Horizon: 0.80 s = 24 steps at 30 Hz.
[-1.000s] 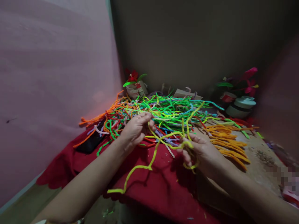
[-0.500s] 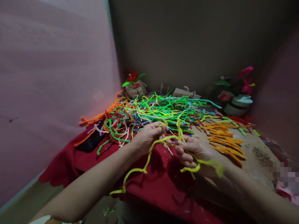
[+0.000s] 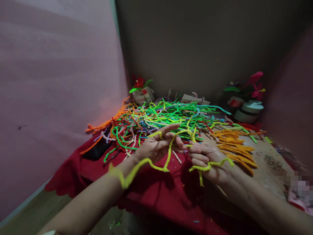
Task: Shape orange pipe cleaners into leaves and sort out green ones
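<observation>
we pinch the yellow stems (image 3: 169, 156) where they meet in our right hand (image 3: 212, 155) — likely to steady them — though whether our left hand (image 3: 157, 148) grips any, we cannot tell.

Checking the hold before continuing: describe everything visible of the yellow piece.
The yellow piece looks like fuzzy pipe cleaner, bent and kinked. Several strands branch near the right hand, which pinches it above the red cloth. One long zigzag strand crosses in front of the left hand and forearm, its free end blurred; a short stretch lies on the left hand. Others stick up or cross the right hand.
</observation>
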{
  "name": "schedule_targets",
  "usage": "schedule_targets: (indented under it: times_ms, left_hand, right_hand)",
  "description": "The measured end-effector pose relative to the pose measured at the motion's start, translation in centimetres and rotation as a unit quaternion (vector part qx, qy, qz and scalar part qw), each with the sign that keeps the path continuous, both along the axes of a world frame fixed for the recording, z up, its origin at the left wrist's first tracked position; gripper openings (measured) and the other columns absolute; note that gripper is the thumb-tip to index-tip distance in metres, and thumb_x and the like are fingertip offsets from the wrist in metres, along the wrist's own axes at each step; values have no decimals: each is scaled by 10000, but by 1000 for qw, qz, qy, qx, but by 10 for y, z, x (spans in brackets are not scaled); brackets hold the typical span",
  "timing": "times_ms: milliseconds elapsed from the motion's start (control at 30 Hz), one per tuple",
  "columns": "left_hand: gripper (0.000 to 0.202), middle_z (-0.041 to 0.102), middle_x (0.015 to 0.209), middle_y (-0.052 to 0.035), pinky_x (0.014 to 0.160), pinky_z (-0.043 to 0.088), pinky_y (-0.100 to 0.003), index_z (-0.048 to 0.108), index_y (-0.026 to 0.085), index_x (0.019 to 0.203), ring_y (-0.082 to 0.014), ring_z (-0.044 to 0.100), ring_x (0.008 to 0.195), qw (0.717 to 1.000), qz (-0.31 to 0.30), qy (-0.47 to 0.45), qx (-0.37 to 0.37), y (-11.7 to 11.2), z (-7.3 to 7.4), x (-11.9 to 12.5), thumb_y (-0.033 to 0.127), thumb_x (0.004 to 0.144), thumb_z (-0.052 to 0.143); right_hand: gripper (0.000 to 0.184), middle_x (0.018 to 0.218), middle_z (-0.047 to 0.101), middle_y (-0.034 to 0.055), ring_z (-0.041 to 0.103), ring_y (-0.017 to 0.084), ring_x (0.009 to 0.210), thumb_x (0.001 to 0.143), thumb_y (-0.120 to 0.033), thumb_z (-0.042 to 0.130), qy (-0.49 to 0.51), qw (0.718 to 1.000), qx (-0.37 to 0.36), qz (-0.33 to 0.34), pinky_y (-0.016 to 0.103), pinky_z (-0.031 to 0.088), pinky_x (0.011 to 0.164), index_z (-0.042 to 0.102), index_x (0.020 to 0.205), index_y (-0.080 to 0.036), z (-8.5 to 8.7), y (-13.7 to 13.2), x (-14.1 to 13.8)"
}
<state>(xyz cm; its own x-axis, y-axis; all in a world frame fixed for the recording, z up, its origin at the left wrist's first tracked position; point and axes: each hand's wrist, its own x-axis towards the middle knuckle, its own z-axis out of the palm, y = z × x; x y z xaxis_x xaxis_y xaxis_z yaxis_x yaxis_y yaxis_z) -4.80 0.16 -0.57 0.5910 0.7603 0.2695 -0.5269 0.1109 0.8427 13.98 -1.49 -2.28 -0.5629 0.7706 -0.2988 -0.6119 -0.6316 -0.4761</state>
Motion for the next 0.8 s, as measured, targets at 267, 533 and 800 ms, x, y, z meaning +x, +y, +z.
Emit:
schedule_targets:
  times_ms: [267,533,800]
  left_hand:
    - [278,656,855,-47,788,515,-285,667,148,903,-191,640,858,996,84,-7,-11,-5,-3,6,146,634,738]
    - [123,508,583,24,337,387,-113,615,109,811,-62,523,493,976,169,-90,-99,10,12,-6,222,767,628]
    - [190,430,509,32,367,359,-84,580,85,711,-15,401,403,947,277,-120,-107,17,31,-19,131,862,473]
  right_hand:
    - [274,411,278,-105,209,10,297,703,-28,513,19,1000,-5,-12,126,225,291,327,582,-188,1,-3,-4]
    - [171,466,440,-78,209,3,319,708,-105,584,-103,992,60,36,126,156,301,432,675,-175,10,-14,-12]
    - [253,445,404,-98,196,1,328,688,-241,669,-185,977,90,65,123,105,326,437,776,-193,19,-20,-12]
